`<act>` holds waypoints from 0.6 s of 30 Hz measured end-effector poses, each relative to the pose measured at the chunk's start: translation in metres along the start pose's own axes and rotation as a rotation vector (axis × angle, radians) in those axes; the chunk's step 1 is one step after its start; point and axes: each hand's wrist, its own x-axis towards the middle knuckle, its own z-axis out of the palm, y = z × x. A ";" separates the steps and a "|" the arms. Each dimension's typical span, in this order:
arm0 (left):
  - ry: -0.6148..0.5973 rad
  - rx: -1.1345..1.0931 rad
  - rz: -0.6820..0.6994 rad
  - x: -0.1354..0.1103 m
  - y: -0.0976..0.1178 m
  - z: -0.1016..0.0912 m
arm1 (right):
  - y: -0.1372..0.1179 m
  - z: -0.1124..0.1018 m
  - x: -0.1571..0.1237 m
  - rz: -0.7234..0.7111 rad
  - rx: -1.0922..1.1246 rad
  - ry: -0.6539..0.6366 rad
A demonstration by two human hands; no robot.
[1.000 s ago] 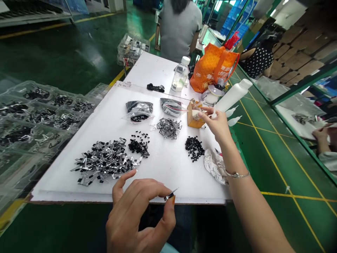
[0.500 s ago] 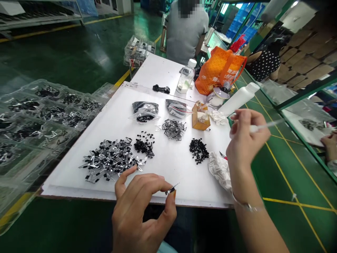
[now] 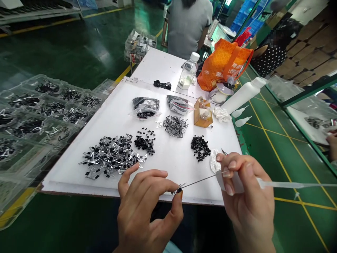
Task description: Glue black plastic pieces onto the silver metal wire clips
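My left hand (image 3: 147,211) pinches a small black and metal part (image 3: 179,189) between thumb and forefinger, just in front of the white board's (image 3: 113,116) near edge. My right hand (image 3: 247,200) grips a clear needle-tipped applicator (image 3: 237,181); its thin needle reaches left and touches the small part. On the board lie a large heap of metal clips (image 3: 109,160), a smaller clip heap (image 3: 175,125), and two piles of small black pieces (image 3: 144,142) (image 3: 200,147). A crumpled white cloth (image 3: 213,161) lies by my right fingers.
Two zip bags (image 3: 144,107) and an orange box (image 3: 202,117) sit mid-board. A water bottle (image 3: 189,72), an orange bag (image 3: 223,65) and a white bottle (image 3: 243,95) stand at the back. Clear trays of parts (image 3: 39,109) fill the left. A seated person (image 3: 188,24) faces away; other people sit at the right.
My right hand came back from the orange box with the applicator and brought its needle to the part in my left hand. My left hand stayed nearly still.
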 end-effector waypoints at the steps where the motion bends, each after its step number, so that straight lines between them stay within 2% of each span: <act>1: -0.005 0.003 0.004 0.000 0.000 0.000 | 0.001 0.000 0.000 0.007 -0.003 0.000; 10: -0.014 -0.001 -0.019 0.000 0.001 0.000 | 0.002 0.001 -0.002 0.061 -0.030 0.021; 13: -0.014 0.005 -0.020 0.000 0.001 0.000 | 0.003 -0.001 0.006 0.048 -0.050 0.034; 16: -0.022 -0.013 -0.035 -0.002 0.000 0.000 | 0.014 -0.012 0.040 -0.115 -0.217 0.161; 18: -0.021 -0.049 -0.067 -0.004 -0.002 -0.001 | 0.025 -0.024 0.075 -0.324 -0.497 0.347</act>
